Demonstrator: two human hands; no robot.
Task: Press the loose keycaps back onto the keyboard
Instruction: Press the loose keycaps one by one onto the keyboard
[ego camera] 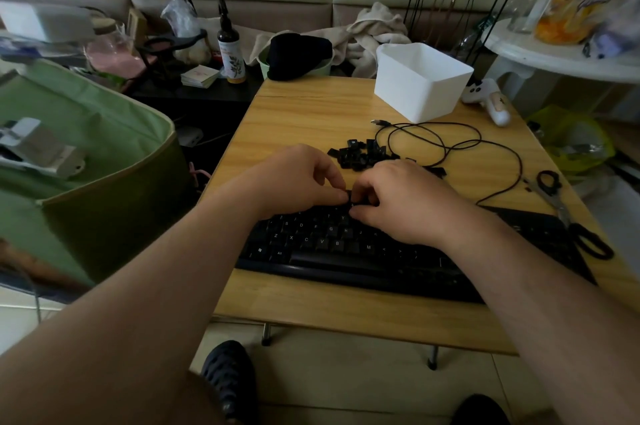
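A black keyboard (346, 251) lies across the near part of a small wooden table (311, 112). Just behind it sits a pile of loose black keycaps (360, 152). My left hand (298, 178) and my right hand (401, 202) meet over the keyboard's upper rows. Between their fingertips they pinch a single black keycap (350, 198), held just above the top letter row. My curled fingers hide most of that keycap and the keys beneath it.
The keyboard's black cable (450, 144) loops over the table behind the pile. A white plastic box (422, 81) stands at the back right, with scissors (561, 202) at the right edge. A green fabric bin (86, 154) stands left of the table.
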